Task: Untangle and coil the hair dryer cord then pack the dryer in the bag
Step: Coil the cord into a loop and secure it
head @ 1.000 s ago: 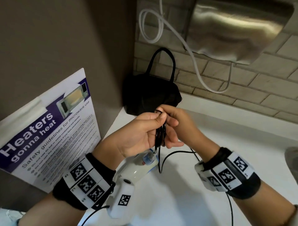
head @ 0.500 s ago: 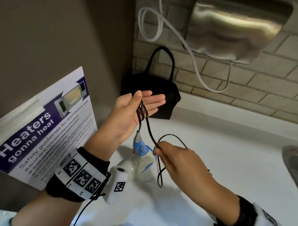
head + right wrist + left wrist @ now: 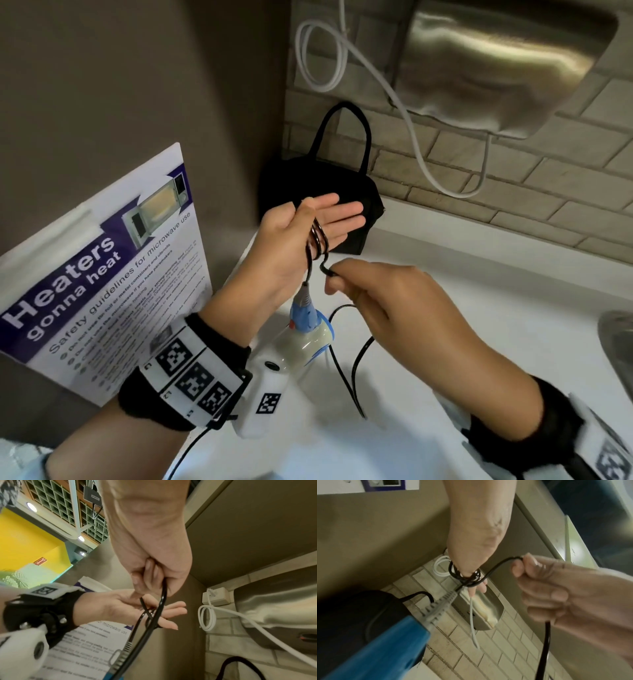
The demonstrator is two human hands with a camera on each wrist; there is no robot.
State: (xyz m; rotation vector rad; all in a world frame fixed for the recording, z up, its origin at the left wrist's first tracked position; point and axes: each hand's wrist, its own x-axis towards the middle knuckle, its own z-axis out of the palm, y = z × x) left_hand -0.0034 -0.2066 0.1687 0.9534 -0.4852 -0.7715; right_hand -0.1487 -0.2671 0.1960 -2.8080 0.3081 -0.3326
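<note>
My left hand (image 3: pixel 325 219) is held palm up in front of the black bag (image 3: pixel 371 205), fingers straight. Several loops of the black cord (image 3: pixel 317 236) are wound round its fingers (image 3: pixel 171 609). The white and blue hair dryer (image 3: pixel 308 337) hangs just below on the cord's grey strain relief (image 3: pixel 440 605). My right hand (image 3: pixel 334 279) pinches the cord (image 3: pixel 498 566) right beside the loops, between thumb and curled fingers (image 3: pixel 147 572). The remaining cord (image 3: pixel 356 377) trails down onto the white counter (image 3: pixel 496 294).
A microwave safety poster (image 3: pixel 102 274) leans on the left wall. On the brick wall hangs a steel appliance (image 3: pixel 496 61) with a white cable (image 3: pixel 411 130) looping below it. A sink edge (image 3: pixel 616 342) shows at the right.
The hands parted from the coil. The right hand slid down along the cord, then rose back beside the left hand with a fresh length. The left hand opened flat and keeps the loops.
</note>
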